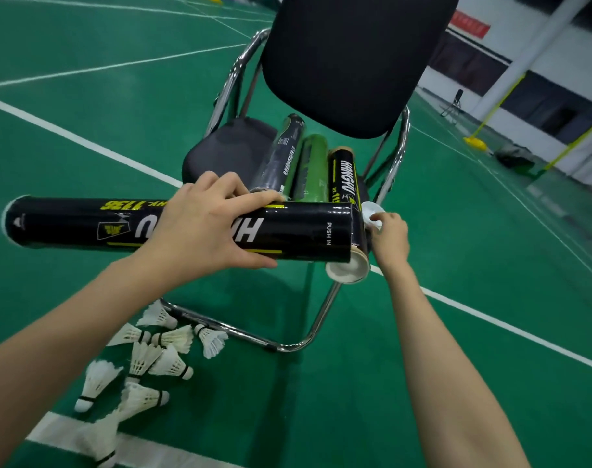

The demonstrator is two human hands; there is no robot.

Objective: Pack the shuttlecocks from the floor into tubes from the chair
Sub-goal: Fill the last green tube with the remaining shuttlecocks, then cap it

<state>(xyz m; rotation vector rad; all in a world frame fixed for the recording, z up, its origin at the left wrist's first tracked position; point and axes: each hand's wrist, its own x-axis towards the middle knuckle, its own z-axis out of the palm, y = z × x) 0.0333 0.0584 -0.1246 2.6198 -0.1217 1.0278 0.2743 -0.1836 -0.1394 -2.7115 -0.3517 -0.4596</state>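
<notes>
Two hands busy | our left hand (pixel 200 228) wraps the black tube (pixel 173 224) | right hand (pixel 389 238) pinches white cap (pixel 372 214) | risk: cap slips, rolls away.

Green court floor (pixel 85 136) with white lines (pixel 490 319); white wall (pixel 510 15) and pillar (pixel 524 52) at right; yellow posts (pixel 497 106) beyond.

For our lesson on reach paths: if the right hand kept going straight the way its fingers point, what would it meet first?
The right hand, pinching a white cap, points up-left. It would probably first meet the open end of the held black tube; depth is uncertain.
</notes>
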